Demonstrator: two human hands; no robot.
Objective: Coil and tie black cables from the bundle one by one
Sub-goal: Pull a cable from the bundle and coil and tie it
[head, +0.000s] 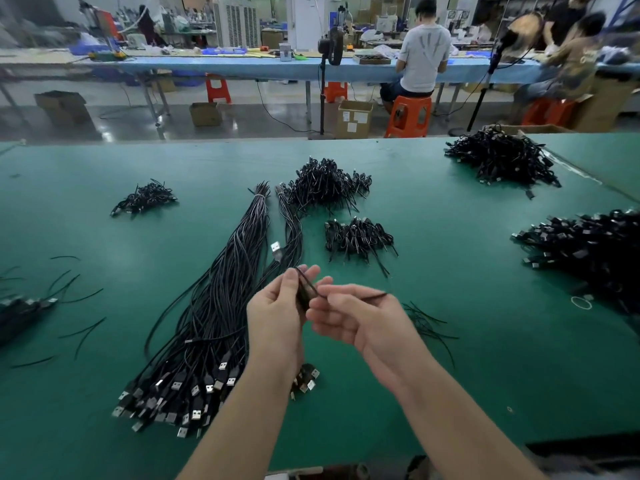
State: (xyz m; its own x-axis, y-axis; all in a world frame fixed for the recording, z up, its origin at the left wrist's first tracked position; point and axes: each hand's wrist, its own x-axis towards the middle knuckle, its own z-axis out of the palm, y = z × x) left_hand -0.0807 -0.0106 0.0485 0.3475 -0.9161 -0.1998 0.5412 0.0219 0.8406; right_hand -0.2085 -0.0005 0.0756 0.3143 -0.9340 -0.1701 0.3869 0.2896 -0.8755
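A long bundle of black USB cables [221, 306] lies on the green table [450, 358], tied at its far end, plugs fanned out near me. A thinner bundle [292, 233] lies to its right. Above the table my left hand [277, 306] grips a small coiled black cable [304, 296]. My right hand [349, 313] pinches a thin black twist tie [367, 296] that runs from the coil out to the right. The coil is mostly hidden between my fingers.
Piles of coiled, tied cables sit at the middle [329, 183], [358, 239], far left [143, 199], far right [502, 159] and right edge [585, 247]. Loose ties [429, 323] lie right of my hands, others [79, 327] to the left. People work at a far bench.
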